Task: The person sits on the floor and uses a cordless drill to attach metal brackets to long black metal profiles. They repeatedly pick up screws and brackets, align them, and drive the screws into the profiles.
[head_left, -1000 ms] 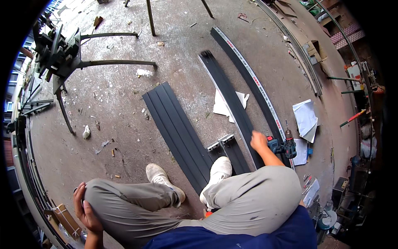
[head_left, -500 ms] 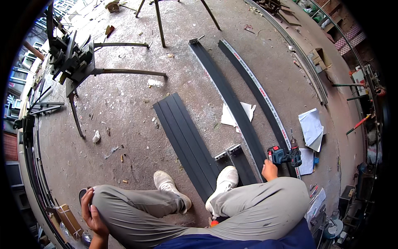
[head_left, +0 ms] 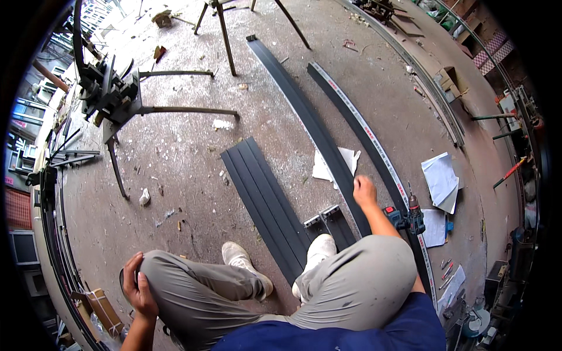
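Observation:
My right hand (head_left: 365, 192) is closed at the right edge of a long dark metal profile (head_left: 293, 90), which lies slanting away over the floor; its fingertips are partly hidden. My left hand (head_left: 141, 288) rests on my left knee, fingers apart, holding nothing. To the right lies a second long dark profile (head_left: 345, 105) with a printed strip along it. A cordless drill (head_left: 407, 219) is next to that one, beyond my right forearm. Near my shoes lie a wide ribbed dark panel (head_left: 263, 199) and a short dark profile piece (head_left: 339, 228) with metal end fittings.
White papers (head_left: 442, 181) lie on the floor at the right, and another sheet (head_left: 321, 167) is partly under the long profile. Metal stands (head_left: 225, 35) (head_left: 120, 102) are at the far side and left. Pens (head_left: 448, 271) lie at the lower right.
My right hand has moved away from me and slightly left. The long dark profile has shifted the same way, its far end now nearer the stand. My left hand stays on the knee.

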`<control>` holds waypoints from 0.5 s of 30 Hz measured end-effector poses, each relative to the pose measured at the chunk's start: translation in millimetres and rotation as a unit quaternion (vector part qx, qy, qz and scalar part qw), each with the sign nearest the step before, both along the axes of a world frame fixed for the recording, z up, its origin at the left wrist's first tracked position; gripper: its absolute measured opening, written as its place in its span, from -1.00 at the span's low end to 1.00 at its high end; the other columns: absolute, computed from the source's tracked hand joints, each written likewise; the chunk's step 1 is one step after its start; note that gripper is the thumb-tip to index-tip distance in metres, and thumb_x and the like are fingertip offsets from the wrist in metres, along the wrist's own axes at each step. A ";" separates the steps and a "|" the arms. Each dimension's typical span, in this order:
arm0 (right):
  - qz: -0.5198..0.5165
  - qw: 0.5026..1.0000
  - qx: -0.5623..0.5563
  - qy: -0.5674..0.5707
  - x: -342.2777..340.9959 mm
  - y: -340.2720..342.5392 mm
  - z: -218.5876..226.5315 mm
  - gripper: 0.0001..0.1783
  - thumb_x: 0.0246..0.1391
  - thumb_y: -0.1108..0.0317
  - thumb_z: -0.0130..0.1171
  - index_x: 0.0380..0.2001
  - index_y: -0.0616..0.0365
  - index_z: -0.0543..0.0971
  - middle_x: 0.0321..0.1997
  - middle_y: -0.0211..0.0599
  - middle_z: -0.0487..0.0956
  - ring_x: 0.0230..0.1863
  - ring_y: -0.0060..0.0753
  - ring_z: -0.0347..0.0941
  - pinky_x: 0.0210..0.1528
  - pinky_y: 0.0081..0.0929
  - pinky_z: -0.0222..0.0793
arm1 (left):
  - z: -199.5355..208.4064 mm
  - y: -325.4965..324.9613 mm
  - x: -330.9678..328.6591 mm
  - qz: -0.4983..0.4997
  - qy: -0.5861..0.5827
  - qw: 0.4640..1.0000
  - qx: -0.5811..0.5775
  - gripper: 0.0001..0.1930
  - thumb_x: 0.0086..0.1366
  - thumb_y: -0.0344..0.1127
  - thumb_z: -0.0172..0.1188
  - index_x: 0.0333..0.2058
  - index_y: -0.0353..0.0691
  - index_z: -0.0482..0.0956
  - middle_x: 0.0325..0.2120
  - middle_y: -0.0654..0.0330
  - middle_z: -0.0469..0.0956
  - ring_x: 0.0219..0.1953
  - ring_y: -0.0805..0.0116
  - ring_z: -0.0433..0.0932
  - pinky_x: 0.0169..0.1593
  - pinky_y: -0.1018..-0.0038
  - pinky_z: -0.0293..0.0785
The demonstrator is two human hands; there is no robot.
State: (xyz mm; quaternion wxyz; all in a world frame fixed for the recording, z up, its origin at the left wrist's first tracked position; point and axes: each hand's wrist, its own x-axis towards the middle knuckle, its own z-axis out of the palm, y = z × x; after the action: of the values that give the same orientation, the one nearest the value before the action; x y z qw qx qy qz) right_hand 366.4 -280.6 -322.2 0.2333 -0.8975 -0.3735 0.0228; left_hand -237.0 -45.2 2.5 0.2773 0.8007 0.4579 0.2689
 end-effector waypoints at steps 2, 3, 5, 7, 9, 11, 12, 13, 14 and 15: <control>0.013 0.999 0.011 0.033 -26.6 -37.9 -7.5 -0.83 0.23 0.26 0.12 -0.32 0.14 0.56 -0.24 -0.03 0.59 -0.16 0.18 0.53 -0.15 0.02 0.46 | -3.2 -0.1 -5.6 0.006 -0.005 1.000 -0.005 -0.55 0.35 -0.29 -0.10 0.08 -0.47 0.51 0.07 -0.12 0.52 0.19 0.07 0.45 0.35 0.22 0.21; 0.017 0.999 0.011 0.031 -41.2 -64.1 -9.5 -0.83 0.21 0.25 0.16 -0.35 0.12 0.56 -0.27 -0.06 0.59 -0.20 0.17 0.54 -0.20 0.00 0.46 | -8.4 0.6 -9.5 0.015 -0.024 1.000 -0.009 -0.55 0.36 -0.30 -0.10 0.09 -0.47 0.50 0.09 -0.12 0.52 0.20 0.06 0.44 0.35 0.22 0.20; 0.018 0.999 -0.013 0.036 -83.9 -107.0 2.0 -0.80 0.18 0.21 0.24 -0.37 0.11 0.56 -0.33 -0.13 0.58 -0.31 0.15 0.55 -0.29 -0.04 0.46 | -19.7 -4.4 -25.7 0.039 -0.045 0.998 -0.032 -0.54 0.36 -0.30 -0.12 0.11 -0.48 0.49 0.11 -0.13 0.51 0.22 0.06 0.42 0.37 0.22 0.18; -0.002 0.990 -0.100 0.100 -119.7 -152.3 5.8 -0.77 0.16 0.16 0.28 -0.35 0.08 0.54 -0.29 -0.15 0.58 -0.27 0.11 0.55 -0.28 -0.05 0.45 | -22.2 -7.6 -30.2 0.030 -0.044 0.998 -0.041 -0.51 0.38 -0.28 -0.15 0.16 -0.47 0.46 0.20 -0.13 0.45 0.29 0.03 0.36 0.41 0.18 0.12; 0.035 0.988 -0.135 0.061 -149.1 -177.1 3.4 -0.73 0.14 0.11 0.30 -0.32 0.04 0.53 -0.21 -0.18 0.56 -0.24 0.04 0.55 -0.28 -0.07 0.46 | -13.8 -14.0 -30.5 0.024 -0.042 0.998 -0.034 -0.50 0.39 -0.26 -0.16 0.16 -0.46 0.45 0.20 -0.12 0.45 0.30 0.04 0.35 0.42 0.18 0.10; -0.013 0.985 -0.156 0.074 -168.2 -205.2 2.6 -0.66 0.11 0.09 0.32 -0.22 0.08 0.51 -0.19 -0.17 0.53 -0.18 0.02 0.55 -0.21 -0.07 0.45 | -12.6 -9.2 -21.8 0.008 -0.032 0.999 -0.040 -0.50 0.40 -0.24 -0.17 0.17 -0.45 0.44 0.21 -0.13 0.44 0.30 0.03 0.35 0.43 0.17 0.10; -0.020 0.988 -0.145 0.059 -170.1 -201.7 10.8 -0.64 0.10 0.10 0.34 -0.22 0.11 0.51 -0.23 -0.16 0.54 -0.18 0.01 0.56 -0.20 -0.08 0.45 | -12.7 -8.7 -19.2 0.012 -0.029 0.999 -0.042 -0.50 0.40 -0.24 -0.18 0.17 -0.45 0.44 0.22 -0.13 0.44 0.30 0.03 0.35 0.43 0.17 0.09; -0.026 0.990 -0.132 0.044 -171.7 -200.8 17.6 -0.63 0.09 0.11 0.35 -0.22 0.14 0.51 -0.26 -0.14 0.54 -0.19 0.00 0.57 -0.20 -0.09 0.44 | -12.4 -10.3 -19.5 0.016 -0.026 0.999 -0.043 -0.50 0.40 -0.24 -0.18 0.17 -0.45 0.44 0.22 -0.13 0.43 0.30 0.03 0.35 0.43 0.16 0.09; 0.015 0.988 -0.149 0.048 -167.4 -210.2 9.6 -0.35 -0.02 0.09 0.40 0.08 0.18 0.45 -0.22 -0.10 0.51 -0.18 0.05 0.55 -0.18 -0.07 0.45 | -12.8 -7.7 -18.4 0.014 -0.021 0.999 -0.044 -0.50 0.40 -0.25 -0.19 0.17 -0.44 0.44 0.22 -0.13 0.43 0.30 0.03 0.35 0.43 0.16 0.09; 0.031 0.985 -0.161 0.051 -163.3 -220.8 2.9 -0.33 -0.02 0.09 0.40 0.10 0.17 0.44 -0.22 -0.10 0.50 -0.18 0.05 0.55 -0.18 -0.07 0.45 | -14.8 -7.0 -20.0 0.016 -0.017 0.999 -0.046 -0.50 0.40 -0.25 -0.19 0.17 -0.44 0.44 0.22 -0.13 0.43 0.30 0.02 0.35 0.43 0.16 0.09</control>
State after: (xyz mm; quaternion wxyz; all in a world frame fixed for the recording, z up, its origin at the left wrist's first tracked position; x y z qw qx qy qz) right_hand 203.1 -501.3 -319.3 0.1034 -0.9090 -0.3801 0.1360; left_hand -257.0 -52.2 -12.3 0.3175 0.7751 0.4773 0.2657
